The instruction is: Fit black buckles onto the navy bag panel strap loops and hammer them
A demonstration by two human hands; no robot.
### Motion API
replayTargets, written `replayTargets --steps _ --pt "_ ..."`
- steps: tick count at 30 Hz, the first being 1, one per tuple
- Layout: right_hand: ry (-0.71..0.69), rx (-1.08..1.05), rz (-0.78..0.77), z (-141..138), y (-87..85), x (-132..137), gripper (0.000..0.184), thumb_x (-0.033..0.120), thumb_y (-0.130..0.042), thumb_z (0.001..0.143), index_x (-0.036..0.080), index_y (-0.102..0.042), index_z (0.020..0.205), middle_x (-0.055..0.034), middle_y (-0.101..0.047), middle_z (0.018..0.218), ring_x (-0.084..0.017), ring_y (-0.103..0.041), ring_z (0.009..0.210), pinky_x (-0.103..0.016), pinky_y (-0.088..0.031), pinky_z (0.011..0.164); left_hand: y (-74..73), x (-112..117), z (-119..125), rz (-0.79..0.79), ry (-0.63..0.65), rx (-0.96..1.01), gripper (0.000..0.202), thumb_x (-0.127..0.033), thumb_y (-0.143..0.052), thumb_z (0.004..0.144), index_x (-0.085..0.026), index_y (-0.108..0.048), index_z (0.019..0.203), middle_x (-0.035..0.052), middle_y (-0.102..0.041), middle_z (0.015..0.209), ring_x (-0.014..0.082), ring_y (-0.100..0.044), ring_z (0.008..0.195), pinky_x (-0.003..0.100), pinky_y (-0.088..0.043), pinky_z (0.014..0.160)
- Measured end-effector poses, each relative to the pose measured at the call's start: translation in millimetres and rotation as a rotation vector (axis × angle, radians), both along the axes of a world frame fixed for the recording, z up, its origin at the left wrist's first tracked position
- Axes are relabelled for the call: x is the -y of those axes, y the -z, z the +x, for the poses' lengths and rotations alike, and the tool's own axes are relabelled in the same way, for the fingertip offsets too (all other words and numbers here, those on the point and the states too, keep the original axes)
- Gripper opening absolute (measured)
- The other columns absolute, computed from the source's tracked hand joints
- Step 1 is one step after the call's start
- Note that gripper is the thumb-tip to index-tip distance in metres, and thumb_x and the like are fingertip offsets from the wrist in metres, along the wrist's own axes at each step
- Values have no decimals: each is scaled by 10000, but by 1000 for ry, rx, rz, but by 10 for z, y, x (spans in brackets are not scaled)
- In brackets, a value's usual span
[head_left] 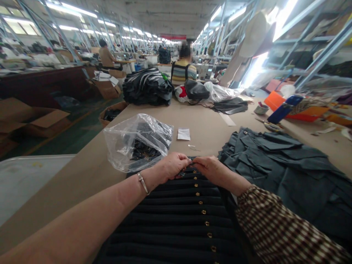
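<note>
Dark fabric strips (170, 220) lie side by side in front of me, each with a small gold-coloured metal fitting in a line down the middle. At their far end my left hand (174, 165) is closed, thumb and fingers pinched together. My right hand (210, 168) meets it fingertip to fingertip, pinching the end of a dark strip. Between the fingertips something small and pale shows, too small to name. Just beyond my left hand rests a clear plastic bag (118, 143) with dark strips and metal fittings inside.
Dark green garment pieces (288, 176) are heaped at right. Scissors (272, 126), an orange tray (308, 113) and a small cup (261, 109) stand beyond. A white paper (183, 134) lies mid-table. Stacked dark cloth (147, 86) sits at the far edge; a person (184, 69) is seated behind.
</note>
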State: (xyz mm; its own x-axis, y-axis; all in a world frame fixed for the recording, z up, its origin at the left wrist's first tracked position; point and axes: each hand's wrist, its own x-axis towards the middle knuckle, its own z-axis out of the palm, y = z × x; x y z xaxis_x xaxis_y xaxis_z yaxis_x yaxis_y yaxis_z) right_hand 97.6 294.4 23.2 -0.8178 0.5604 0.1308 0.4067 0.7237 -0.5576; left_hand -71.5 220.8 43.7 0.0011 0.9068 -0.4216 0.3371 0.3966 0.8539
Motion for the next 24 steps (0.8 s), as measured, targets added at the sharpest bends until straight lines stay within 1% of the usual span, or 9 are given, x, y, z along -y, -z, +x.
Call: replayTargets --steps 3,6,8,12,15,17,18,22,24 --pt "60 82 -227 -14 17 4 231 225 -472 867 173 -637 713 35 -552 505 -84 -502 432 -202 -366 464 29 -26 18 96 24 -96 151 -301 -531 753 -179 -618 729 -56 -449 549 80 -378 479 220 -258 453" --pt "67 86 -437 -21 60 -24 191 263 -497 832 176 -612 707 46 -529 478 -87 -499 414 -188 -368 427 39 -72 20 174 63 -196 114 -237 -587 683 -171 -612 594 -41 -476 525 92 -384 535 228 -254 492" --pt "102 58 -498 -13 104 -63 161 292 -539 803 174 -600 711 46 -534 478 -87 -489 420 -181 -354 410 56 -105 16 183 79 -236 143 -249 -587 689 -177 -596 566 -39 -473 504 96 -386 520 233 -254 487" --pt "168 11 -530 18 208 -141 206 345 -622 742 169 -566 649 57 -500 450 -71 -429 403 -172 -284 381 136 -157 15 131 82 -283 139 -277 -559 721 -185 -621 638 -40 -468 475 96 -390 447 232 -250 447" --pt "155 -60 -585 26 260 -157 106 264 -626 705 168 -584 687 65 -516 494 -68 -446 432 -170 -314 409 199 -187 23 88 74 -321 144 -292 -558 727 -184 -627 660 -44 -457 453 98 -394 410 232 -247 432" --pt "173 -37 -579 23 274 -152 43 200 -593 693 165 -614 707 62 -537 521 -69 -458 443 -174 -332 426 226 -206 37 67 76 -349 145 -282 -569 720 -181 -614 626 -47 -444 431 95 -387 401 231 -246 433" --pt "184 -8 -540 21 279 -149 60 176 -579 690 164 -635 711 56 -552 532 -72 -469 456 -177 -341 438 234 -215 48 62 79 -362 144 -267 -577 713 -178 -605 603 -47 -443 426 93 -385 405 229 -245 437" --pt "170 48 -283 26 317 -151 181 110 -553 673 182 -705 737 27 -651 623 -106 -560 587 -194 -406 541 234 -240 95 58 92 -401 144 -222 -583 700 -170 -593 566 -42 -459 435 90 -387 428 228 -241 450" --pt "164 54 -200 34 355 -160 209 97 -543 672 192 -716 740 21 -674 651 -118 -584 619 -202 -420 572 225 -246 111 54 93 -414 148 -225 -571 712 -170 -598 577 -42 -456 430 94 -387 427 229 -238 453"
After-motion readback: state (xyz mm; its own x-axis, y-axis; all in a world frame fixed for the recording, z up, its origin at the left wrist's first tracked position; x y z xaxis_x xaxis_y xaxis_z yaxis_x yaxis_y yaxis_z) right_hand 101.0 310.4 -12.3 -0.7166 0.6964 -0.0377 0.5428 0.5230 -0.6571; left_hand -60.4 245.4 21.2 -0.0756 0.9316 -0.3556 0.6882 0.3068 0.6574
